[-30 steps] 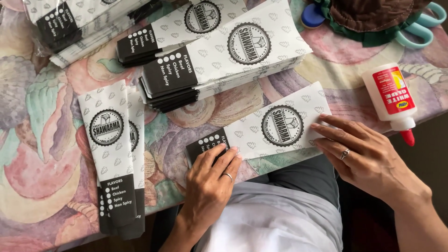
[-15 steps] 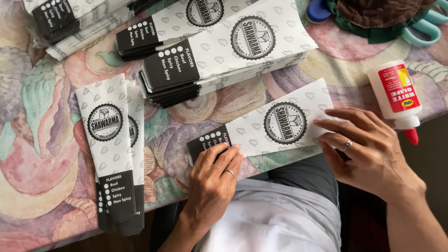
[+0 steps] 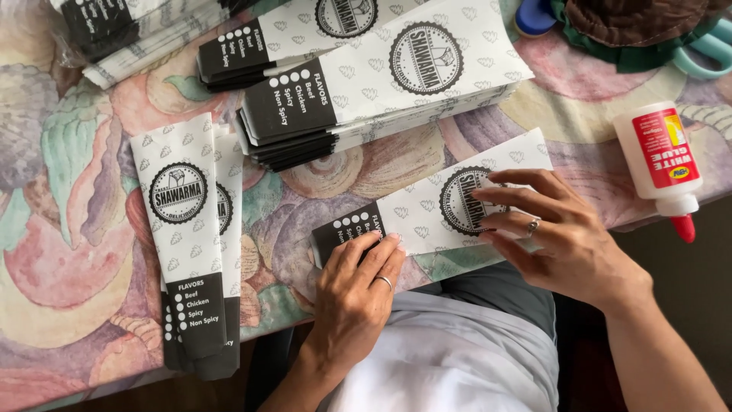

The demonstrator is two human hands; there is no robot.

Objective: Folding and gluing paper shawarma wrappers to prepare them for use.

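A flat white and black paper sleeve (image 3: 415,217) with a round emblem lies across the near table edge. My left hand (image 3: 354,294) presses its fingertips on the sleeve's black end. My right hand (image 3: 560,233) lies flat with fingers spread over the white end and part of the emblem. Both hands wear a ring. Neither hand grips anything; they only press the sleeve down on the floral tablecloth (image 3: 69,252).
A thick stack of the same sleeves (image 3: 366,84) sits just beyond. A small pile (image 3: 191,229) lies at the left, hanging over the edge. More stacks (image 3: 122,30) are at the back left. A white glue bottle (image 3: 662,164) lies at the right; teal scissors (image 3: 705,49) are behind it.
My right hand has slid left along the sleeve, from its right end onto the emblem. My left hand stays on the black end.
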